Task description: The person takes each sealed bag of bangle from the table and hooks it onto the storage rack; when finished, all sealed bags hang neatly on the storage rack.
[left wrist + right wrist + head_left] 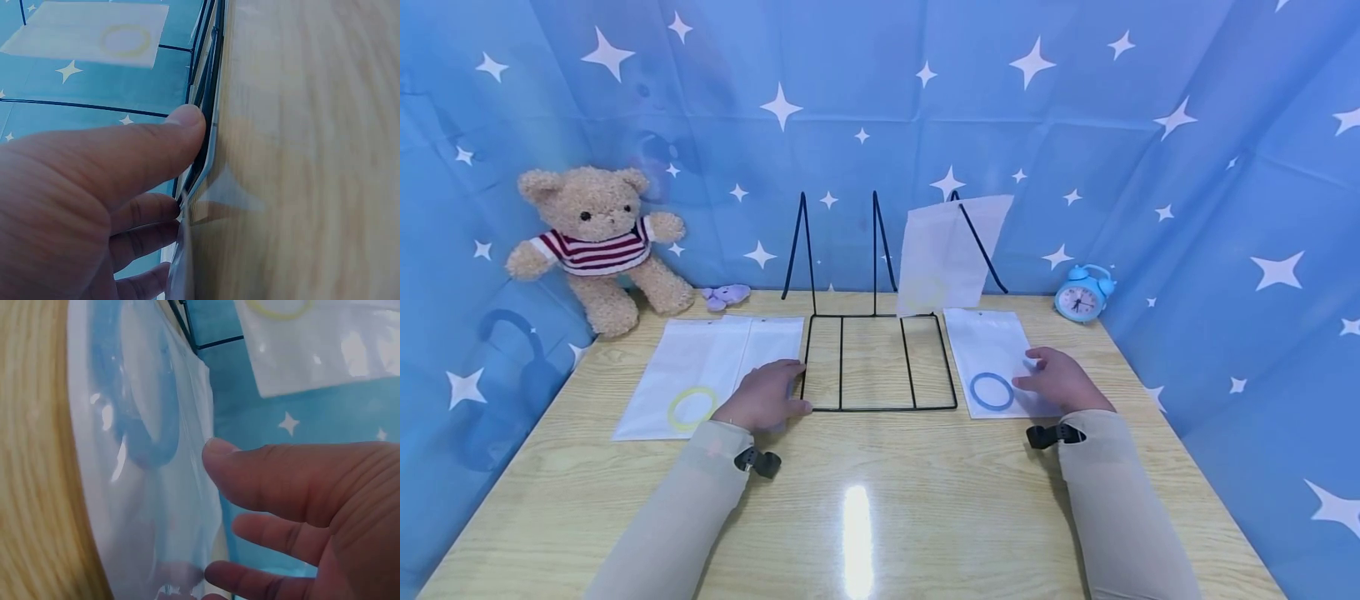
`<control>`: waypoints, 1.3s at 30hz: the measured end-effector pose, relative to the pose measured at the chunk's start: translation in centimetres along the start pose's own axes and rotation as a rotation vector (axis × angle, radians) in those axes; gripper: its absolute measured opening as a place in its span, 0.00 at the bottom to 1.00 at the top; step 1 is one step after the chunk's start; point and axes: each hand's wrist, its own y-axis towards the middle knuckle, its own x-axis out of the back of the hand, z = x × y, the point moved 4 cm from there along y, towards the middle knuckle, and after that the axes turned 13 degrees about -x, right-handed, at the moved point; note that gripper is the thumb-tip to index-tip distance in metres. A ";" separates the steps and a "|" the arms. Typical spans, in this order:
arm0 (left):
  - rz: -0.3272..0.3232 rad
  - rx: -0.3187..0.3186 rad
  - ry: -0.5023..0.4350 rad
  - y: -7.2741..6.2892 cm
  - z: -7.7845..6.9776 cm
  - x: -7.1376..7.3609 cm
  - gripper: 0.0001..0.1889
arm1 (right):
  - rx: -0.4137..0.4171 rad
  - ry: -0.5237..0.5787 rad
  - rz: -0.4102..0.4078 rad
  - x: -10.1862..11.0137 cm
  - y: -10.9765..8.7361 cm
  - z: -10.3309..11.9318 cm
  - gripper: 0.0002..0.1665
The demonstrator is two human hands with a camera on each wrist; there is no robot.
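A black wire rack [874,409] lies on the table, its prongs rising at the back. My left hand [765,395] is at its front left corner, thumb by the front wire and fingers by the left side. Beneath that hand are overlapping white bags; one shows a yellow ring [692,408], the other is partly hidden. To the right, my right hand [1063,382] reaches over the edge of a flat bag [992,346] bearing a blue ring [992,391]. Its thumb and fingers are spread apart in the right wrist view. Another bag [943,250] hangs on the right prong.
A teddy bear [598,242] in a striped shirt sits at the back left, with a small purple toy [726,297] beside it. At the back right stands a blue alarm clock [1084,295]. A starry blue curtain [850,83] surrounds the wooden table [955,500].
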 end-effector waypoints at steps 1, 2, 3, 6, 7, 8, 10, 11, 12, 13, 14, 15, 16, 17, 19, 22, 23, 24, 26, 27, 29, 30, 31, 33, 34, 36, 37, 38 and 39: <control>-0.001 0.000 0.000 0.0 0.0 0.0 0.40 | -0.006 -0.002 0.000 0.0 0.0 -0.1 0.51; -0.001 0.000 0.000 0.0 0.0 0.0 0.40 | -0.009 -0.007 0.000 0.0 0.1 -0.1 0.51; -0.002 -0.001 0.001 0.0 0.0 -0.1 0.40 | -0.015 -0.013 -0.002 -0.1 0.1 -0.2 0.51; -0.001 -0.004 0.005 0.1 0.1 -0.1 0.40 | -0.026 -0.047 -0.013 -0.2 0.2 -0.4 0.51; -0.001 -0.005 0.005 0.1 0.1 -0.1 0.40 | -0.028 -0.061 -0.017 -0.2 0.2 -0.4 0.52; -0.001 -0.005 0.005 0.1 0.1 -0.1 0.40 | -0.028 -0.076 -0.023 -0.2 0.3 -0.5 0.52; -0.001 -0.005 0.004 0.1 0.1 -0.1 0.40 | -0.034 -0.093 -0.031 -0.3 0.2 -0.5 0.52; 0.000 -0.004 0.004 0.1 0.1 -0.1 0.40 | -0.040 -0.095 -0.031 -0.3 0.2 -0.5 0.53; 0.000 -0.003 0.002 0.1 0.1 -0.1 0.40 | -0.042 -0.097 -0.032 -0.3 0.1 -0.5 0.53; 0.000 -0.003 0.001 0.1 0.0 -0.1 0.40 | -0.044 -0.098 -0.032 -0.3 0.1 -0.5 0.53; 0.001 -0.001 0.000 0.1 0.0 -0.1 0.40 | -0.048 -0.093 -0.030 -0.3 0.0 -0.5 0.53; 0.001 0.001 -0.001 0.1 0.0 -0.1 0.40 | -0.052 -0.087 -0.027 -0.3 0.0 -0.6 0.53; 0.002 0.002 -0.002 0.0 0.1 -0.1 0.40 | -0.055 -0.085 -0.024 -0.3 -0.1 -0.6 0.53; 0.003 0.004 -0.004 0.0 0.1 -0.1 0.40 | -0.054 -0.083 -0.023 -0.3 -0.1 -0.6 0.53; 0.005 0.006 -0.006 0.0 0.0 -0.1 0.40 | -0.050 -0.086 -0.026 -0.4 -0.1 -0.5 0.53; 0.005 0.007 -0.009 0.0 0.0 0.0 0.40 | -0.045 -0.094 -0.032 -0.4 -0.2 -0.4 0.52; 0.005 0.009 -0.011 0.0 -0.1 0.0 0.40 | -0.045 -0.098 -0.035 -0.4 -0.2 -0.4 0.52; 0.006 0.010 -0.011 0.0 -0.1 0.0 0.40 | -0.045 -0.100 -0.037 -0.4 -0.2 -0.3 0.51; 0.005 0.009 -0.011 0.0 -0.1 0.1 0.40 | -0.050 -0.105 -0.040 -0.4 -0.3 -0.2 0.51; 0.005 0.007 -0.010 0.0 -0.2 0.1 0.40 | -0.052 -0.107 -0.041 -0.4 -0.4 -0.2 0.51; 0.006 0.008 -0.011 0.0 -0.2 0.1 0.40 | -0.060 -0.108 -0.043 -0.4 -0.4 -0.1 0.51; 0.007 0.009 -0.012 0.0 -0.2 0.1 0.40 | -0.064 -0.107 -0.044 -0.4 -0.4 0.0 0.52; 0.008 0.010 -0.011 0.0 -0.2 0.1 0.40 | -0.067 -0.108 -0.045 -0.4 -0.5 0.0 0.52; 0.011 0.011 -0.011 0.0 -0.2 0.1 0.41 | -0.075 -0.105 -0.044 -0.4 -0.5 0.0 0.52; 0.011 0.010 -0.010 -0.1 -0.2 0.0 0.40 | -0.080 -0.102 -0.043 -0.5 -0.5 0.0 0.51; 0.010 0.007 -0.008 -0.1 -0.1 0.0 0.40 | -0.084 -0.102 -0.044 -0.6 -0.4 0.0 0.51; 0.009 0.006 -0.007 -0.1 -0.1 0.0 0.40 | -0.084 -0.103 -0.044 -0.6 -0.4 0.0 0.50; 0.007 0.004 -0.007 -0.1 -0.1 0.0 0.40 | -0.083 -0.103 -0.045 -0.6 -0.4 0.0 0.50; 0.006 0.002 -0.007 -0.1 -0.1 0.0 0.40 | -0.078 -0.105 -0.048 -0.7 -0.3 0.0 0.49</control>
